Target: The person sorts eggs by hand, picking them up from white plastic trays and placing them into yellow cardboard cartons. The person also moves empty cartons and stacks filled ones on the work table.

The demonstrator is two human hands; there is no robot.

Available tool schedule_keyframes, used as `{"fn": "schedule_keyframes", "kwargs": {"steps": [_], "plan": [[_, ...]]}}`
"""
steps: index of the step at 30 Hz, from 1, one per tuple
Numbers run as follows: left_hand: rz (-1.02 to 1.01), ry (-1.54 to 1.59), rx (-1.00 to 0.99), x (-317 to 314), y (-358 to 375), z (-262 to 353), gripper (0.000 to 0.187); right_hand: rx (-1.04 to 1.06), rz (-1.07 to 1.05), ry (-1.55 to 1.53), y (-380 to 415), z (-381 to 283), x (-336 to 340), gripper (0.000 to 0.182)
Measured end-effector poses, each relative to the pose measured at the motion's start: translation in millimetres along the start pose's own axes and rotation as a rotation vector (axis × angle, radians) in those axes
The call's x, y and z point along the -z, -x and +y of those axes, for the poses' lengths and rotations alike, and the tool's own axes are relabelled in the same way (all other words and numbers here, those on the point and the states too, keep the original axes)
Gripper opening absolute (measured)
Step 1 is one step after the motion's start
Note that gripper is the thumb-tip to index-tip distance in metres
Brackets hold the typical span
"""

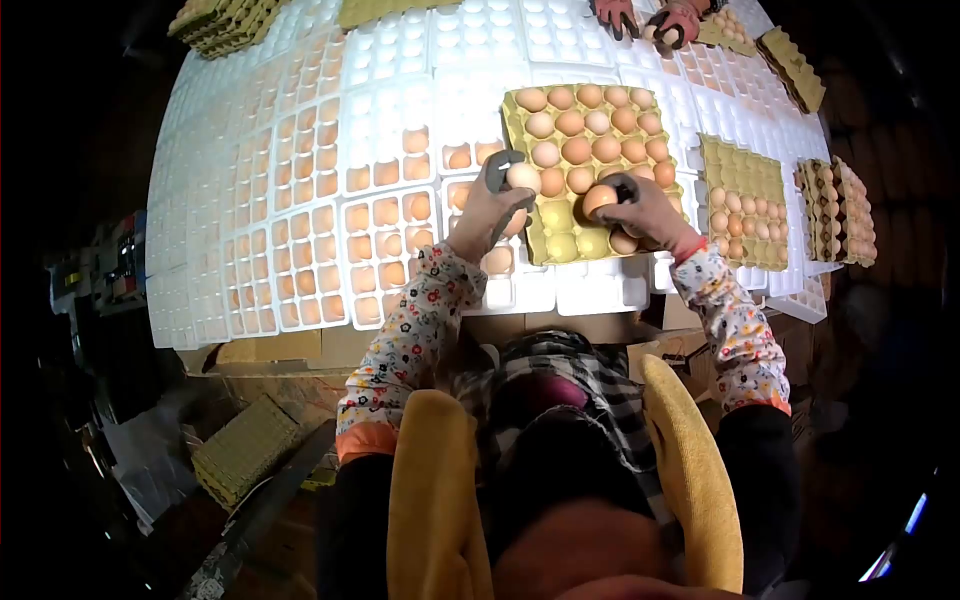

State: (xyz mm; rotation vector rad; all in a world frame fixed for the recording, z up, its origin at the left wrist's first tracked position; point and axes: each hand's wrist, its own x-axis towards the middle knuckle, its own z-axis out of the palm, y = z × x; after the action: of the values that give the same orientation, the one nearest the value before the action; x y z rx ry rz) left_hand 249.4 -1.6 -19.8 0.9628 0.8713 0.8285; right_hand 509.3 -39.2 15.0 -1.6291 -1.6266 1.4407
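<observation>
My left hand (pixel 484 207) is closed around a pale egg (pixel 523 177) at the left edge of a yellow pulp egg tray (pixel 560 222); a second egg (pixel 515 223) shows just under its fingers. Over the tray's front half, my right hand (pixel 643 207) grips a brown egg (pixel 600 199) between thumb and fingers. Brown and cream eggs fill the tray's back rows, while several cups at its front left are bare. The dark fingertips look gloved. Beneath the tray lie white plastic egg trays (pixel 525 292), partly covered by it.
Partly filled white trays (pixel 386 240) spread to the left. On the right are another pulp tray with eggs (pixel 745 205) and a stack of filled trays (pixel 838 212). Another person's gloved hands (pixel 648 20) work at the far edge. Pulp trays (pixel 225 25) are piled back left.
</observation>
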Motion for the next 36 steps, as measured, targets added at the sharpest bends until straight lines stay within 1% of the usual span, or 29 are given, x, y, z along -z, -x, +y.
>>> {"fn": "schedule_keyframes", "kwargs": {"steps": [1,2,3,5,6,7,8,9,10,13,15,16,17,18,19,20,21,22,23,25,26,27,29,30,31,33,34,35,36], "plan": [[-0.024,-0.060,-0.064,1.7,-9.0,10.9,0.049,-0.141,-0.021,-0.580,3.2,6.2,8.9,0.035],[-0.017,-0.701,-0.150,-1.7,-15.2,22.6,0.051,-0.086,0.078,-0.574,2.6,-1.0,11.1,0.038],[-0.052,-1.340,-0.228,-13.3,-23.9,29.1,0.045,-0.035,0.183,-0.575,1.3,-9.7,8.6,0.040],[-0.235,-1.770,-0.195,-34.9,-43.6,33.0,0.035,0.133,0.265,0.123,-15.7,-19.5,2.5,0.045],[-0.249,-1.870,-0.294,-39.4,-49.3,27.6,0.030,0.097,0.287,0.640,-17.1,-32.1,-6.2,0.050],[-0.270,-1.969,-0.396,-38.5,-52.3,21.9,0.027,0.123,0.258,0.997,-23.5,-41.2,-20.0,0.055],[-0.394,-1.942,-0.327,-36.8,-51.7,36.8,0.026,0.044,0.201,1.128,-31.3,-45.6,-33.1,0.056],[-0.286,-1.936,-0.494,-27.1,-50.9,22.9,0.026,-0.037,0.129,1.260,-37.3,-46.3,-42.0,0.058],[-0.318,-1.902,-0.479,-25.2,-47.5,23.9,0.026,0.006,0.193,1.304,-45.7,-29.3,-46.4,0.061],[-0.407,-1.817,-0.431,-20.9,-50.8,32.7,0.028,-0.056,0.074,1.243,-51.8,-44.0,-29.0,0.062],[-0.497,-1.572,-0.320,0.2,-56.4,48.5,0.041,-0.098,-0.026,0.852,-60.0,-59.2,0.4,0.064],[-0.550,-1.440,-0.111,17.3,-58.1,64.2,0.060,-0.115,-0.037,0.657,-68.5,-64.7,11.7,0.064],[-0.481,-1.396,-0.041,39.5,-56.9,85.1,0.069,-0.141,-0.043,0.455,-74.9,-85.1,20.7,0.064],[-0.359,-1.468,-0.102,67.8,-63.1,84.0,0.071,-0.012,-0.031,0.396,-89.0,-102.7,21.7,0.065],[-0.285,-1.393,-0.170,98.7,-76.1,86.5,0.069,0.130,-0.011,0.426,-109.2,-103.0,19.3,0.064],[-0.219,-1.422,-0.198,122.2,-95.4,80.3,0.065,0.238,-0.073,0.586,-136.7,-127.0,9.1,0.062],[-0.206,-1.502,-0.359,145.3,-117.7,65.6,0.059,0.342,-0.136,0.742,-169.4,-135.0,-3.2,0.057],[-0.288,-1.605,-0.375,153.7,-133.4,57.5,0.055,0.396,-0.235,0.877,-203.9,-130.3,-15.9,0.053],[-0.364,-1.717,-0.404,164.4,-152.2,52.2,0.052,0.341,-0.389,1.051,-238.3,-130.8,-32.7,0.052],[-0.331,-1.797,-0.736,199.2,-189.2,-27.7,0.051,0.210,-0.529,1.305,-294.0,-100.2,-62.4,0.043],[-0.543,-1.846,-0.451,175.2,-181.2,26.7,0.048,0.155,-0.567,1.293,-305.4,-107.8,-65.3,0.039],[-0.475,-1.678,-0.462,183.8,-190.3,29.3,0.046,0.098,-0.607,1.279,-314.6,-116.6,-62.6,0.036],[-0.353,-1.329,-0.465,203.1,-200.2,27.6,0.042,0.089,-0.502,1.059,-333.6,-117.2,-41.9,0.033],[-0.159,-1.095,-0.335,190.9,-206.2,39.5,0.037,0.088,-0.332,0.939,-345.8,-108.2,-34.1,0.031],[0.097,-0.907,-0.545,187.5,-222.5,25.7,0.035,0.174,-0.180,0.758,-359.0,-88.0,-28.7,0.031],[0.453,-0.910,-0.557,166.0,-256.2,0.0,0.038,-0.043,-0.221,0.221,-376.7,-49.3,-22.8,0.031],[0.389,-1.147,-0.496,166.0,-271.1,-27.9,0.040,0.034,-0.125,0.111,-371.3,-45.7,-19.1,0.031],[0.320,-1.501,-0.433,159.2,-265.5,-21.8,0.045,0.102,-0.028,0.008,-358.4,-42.2,-14.1,0.031],[0.335,-1.381,-0.470,155.3,-264.3,-21.1,0.042,0.159,0.074,-0.092,-336.5,-40.8,-7.9,0.031]]}}
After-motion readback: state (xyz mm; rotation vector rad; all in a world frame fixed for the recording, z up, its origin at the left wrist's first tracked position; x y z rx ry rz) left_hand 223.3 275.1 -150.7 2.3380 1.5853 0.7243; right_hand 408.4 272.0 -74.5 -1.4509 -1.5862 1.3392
